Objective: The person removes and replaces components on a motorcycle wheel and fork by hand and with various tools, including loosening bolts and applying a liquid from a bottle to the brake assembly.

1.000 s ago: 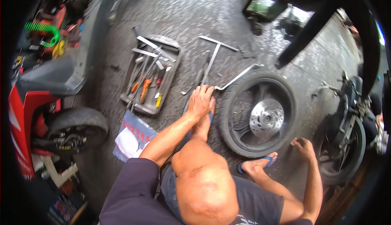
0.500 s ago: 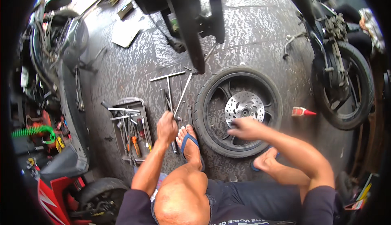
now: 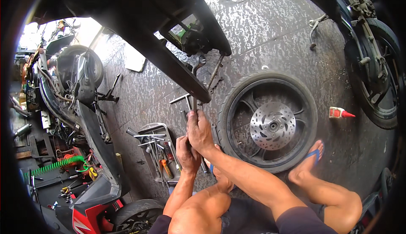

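Note:
My right hand (image 3: 200, 132) is closed around the lower end of a metal shaft. The shaft passes behind a black motorcycle arm (image 3: 179, 74) and seems to end in the open jaw of a wrench (image 3: 198, 60). Just below it, my left hand (image 3: 187, 154) is closed with fingers curled; what it grips is hidden. Beside the hands a T-handle wrench (image 3: 180, 98) lies on the floor. To the right, a wheel (image 3: 226, 122) lies flat, its drilled brake disc (image 3: 261, 124) facing up.
Left of my hands sits a tray (image 3: 153, 126) of screwdrivers and other tools. A red-capped white bottle (image 3: 338, 113) lies beyond the wheel. Motorcycles stand at both sides, with a green coiled hose (image 3: 59, 164) at the left. My feet flank the wheel's near side.
My right hand has left the wheel's disc and come across to the left, above my left hand. The view has shifted, and the black motorcycle arm now reaches close to my hands.

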Demonstrator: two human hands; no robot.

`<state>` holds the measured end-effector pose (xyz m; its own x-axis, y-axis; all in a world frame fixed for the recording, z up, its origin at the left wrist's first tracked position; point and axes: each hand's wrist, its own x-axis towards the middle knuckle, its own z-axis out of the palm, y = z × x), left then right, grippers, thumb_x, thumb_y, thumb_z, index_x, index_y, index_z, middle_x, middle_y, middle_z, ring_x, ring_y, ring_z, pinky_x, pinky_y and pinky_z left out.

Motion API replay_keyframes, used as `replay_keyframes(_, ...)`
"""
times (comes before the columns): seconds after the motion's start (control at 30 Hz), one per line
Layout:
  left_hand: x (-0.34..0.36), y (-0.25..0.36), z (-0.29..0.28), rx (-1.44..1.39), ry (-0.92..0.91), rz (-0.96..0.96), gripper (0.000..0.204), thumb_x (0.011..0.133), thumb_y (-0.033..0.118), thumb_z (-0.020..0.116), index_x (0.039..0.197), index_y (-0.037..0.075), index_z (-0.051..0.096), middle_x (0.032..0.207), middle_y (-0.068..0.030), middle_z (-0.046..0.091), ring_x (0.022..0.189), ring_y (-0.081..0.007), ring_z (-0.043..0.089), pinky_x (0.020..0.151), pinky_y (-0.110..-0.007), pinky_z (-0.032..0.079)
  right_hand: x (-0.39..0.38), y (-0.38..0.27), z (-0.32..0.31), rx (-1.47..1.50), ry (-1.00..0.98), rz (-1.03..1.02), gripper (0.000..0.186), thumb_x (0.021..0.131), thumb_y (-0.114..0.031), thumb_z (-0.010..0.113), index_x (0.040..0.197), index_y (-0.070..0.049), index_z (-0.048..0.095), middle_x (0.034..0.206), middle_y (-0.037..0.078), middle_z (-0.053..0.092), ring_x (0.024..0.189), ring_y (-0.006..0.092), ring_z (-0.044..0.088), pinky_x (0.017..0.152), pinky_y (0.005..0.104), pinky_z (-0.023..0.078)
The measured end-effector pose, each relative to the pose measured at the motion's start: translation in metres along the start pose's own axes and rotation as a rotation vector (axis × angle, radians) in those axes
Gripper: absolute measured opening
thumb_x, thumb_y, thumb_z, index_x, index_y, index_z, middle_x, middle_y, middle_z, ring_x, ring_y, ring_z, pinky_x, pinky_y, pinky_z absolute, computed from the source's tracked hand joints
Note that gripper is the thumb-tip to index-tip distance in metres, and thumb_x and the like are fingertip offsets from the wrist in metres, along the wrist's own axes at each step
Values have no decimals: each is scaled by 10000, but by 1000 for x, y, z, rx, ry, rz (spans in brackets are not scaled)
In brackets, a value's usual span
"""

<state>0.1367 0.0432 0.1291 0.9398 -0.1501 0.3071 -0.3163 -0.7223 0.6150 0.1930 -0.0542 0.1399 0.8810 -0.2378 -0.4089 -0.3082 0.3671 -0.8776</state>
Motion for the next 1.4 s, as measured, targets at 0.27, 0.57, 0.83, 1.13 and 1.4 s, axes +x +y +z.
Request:
replay_keyframes(0.27,8,-11,6,-23,51,-225,282,844,-64,458,1096,-41,584,969,-197,605,881,-356,608,830,-396,496,31,31,25,148,2,-39,394,1080,-442,422,932,-81,469,625,-24,444,503,84,466,455,260,420)
replay_keyframes(0.57,28,-30,2,13,173,-357,326,882,-47,430,1160,-60,600,1045,-212,678,928,-322,665,859,-382,515,47,21,47,254,-110,77,334,1094,-409,401,972,-102,455,658,-38,428,524,70,445,470,252,419)
replay_keyframes(0.83,21,-8,-14,-289,3,-212,301,935,234,568,1080,-28,601,916,-65,615,832,-152,581,773,-274,474,36,25,18,330,-199,187,352,1067,-465,454,977,-125,469,656,-67,397,504,41,394,426,212,338)
replay_keyframes(1.13,19,30,3,-589,-49,-257,353,956,344,618,922,0,546,805,-64,578,692,-119,497,632,-269,400,35,-32,-41,-180,-277,5,518,1021,-343,509,626,-9,529,488,38,498,447,118,493,419,364,368)
replay_keyframes(1.4,19,46,8,-634,-250,-137,409,951,335,645,1005,-70,613,894,-158,664,755,-200,625,681,-309,502,39,-59,-79,-168,-413,68,288,1014,-238,534,908,16,616,575,-22,480,459,74,435,411,313,348)
